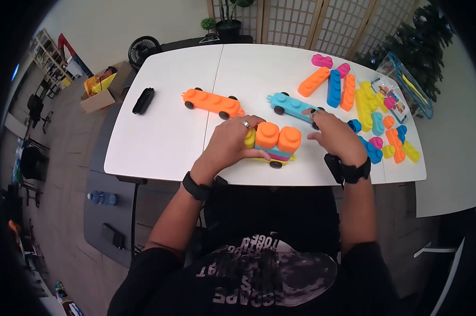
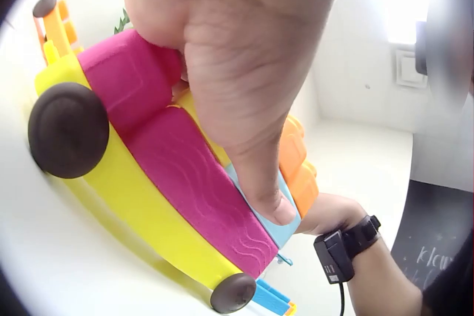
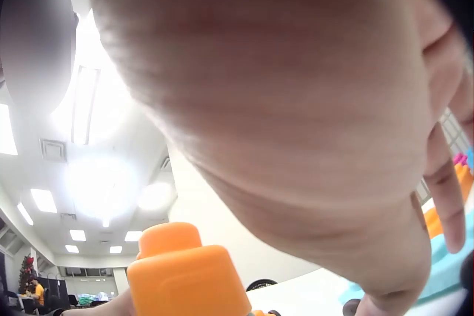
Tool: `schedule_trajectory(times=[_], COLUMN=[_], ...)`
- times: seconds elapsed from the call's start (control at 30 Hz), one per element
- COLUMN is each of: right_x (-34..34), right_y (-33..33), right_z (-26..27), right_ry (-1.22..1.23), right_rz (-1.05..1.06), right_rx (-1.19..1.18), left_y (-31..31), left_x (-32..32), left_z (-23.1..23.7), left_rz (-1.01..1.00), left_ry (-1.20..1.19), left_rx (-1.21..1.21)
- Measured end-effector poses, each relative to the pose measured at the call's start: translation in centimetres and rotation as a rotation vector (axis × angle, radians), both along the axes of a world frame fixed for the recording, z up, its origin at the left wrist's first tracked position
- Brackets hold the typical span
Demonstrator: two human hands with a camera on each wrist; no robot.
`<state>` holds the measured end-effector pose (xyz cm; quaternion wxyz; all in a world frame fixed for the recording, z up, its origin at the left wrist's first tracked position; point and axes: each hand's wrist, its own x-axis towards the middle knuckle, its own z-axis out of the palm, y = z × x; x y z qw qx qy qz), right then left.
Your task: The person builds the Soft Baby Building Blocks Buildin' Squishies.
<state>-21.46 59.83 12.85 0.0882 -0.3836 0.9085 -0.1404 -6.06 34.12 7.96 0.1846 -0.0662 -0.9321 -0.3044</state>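
Observation:
My left hand grips a toy car built of blocks, its thumb along the near side. The car has a yellow wheeled base, magenta blocks, a light-blue layer and two orange blocks on top. To its right, my right hand reaches over the end of a light-blue wheeled base, fingers extended at its top and thumb apart, below the wheel. An orange wheeled base stands beyond the left hand.
Long orange blocks and a blue block lie at the back right. Several loose blocks, among them a yellow one, spread along the table's right side. A black case-like object lies far left on the white table.

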Motion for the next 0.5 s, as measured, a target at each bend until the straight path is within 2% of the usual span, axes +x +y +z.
schedule_trajectory(times=[0.13,0.23,0.33,0.5], right_x=[-1.4,-3.4,-6.4,-6.7], right_y=[-3.9,-8.0,-10.7,-13.0], right_z=[-0.3,-0.5,-2.3,-2.7], right_ry=[0.070,0.072,0.257,0.278], right_rz=[0.168,0.217,0.108,0.105], right_rx=[0.036,-0.025,0.032,0.151], left_y=[-2.2,-3.8,-5.0,-6.5], left_x=[1.5,2.3,3.0,4.0], left_z=[-0.3,-0.2,-0.1,-0.1], left_rz=[0.055,0.093,0.118,0.178], left_ry=[0.007,0.024,-0.008,-0.051], left_rx=[-0.004,-0.030,-0.026,0.016])
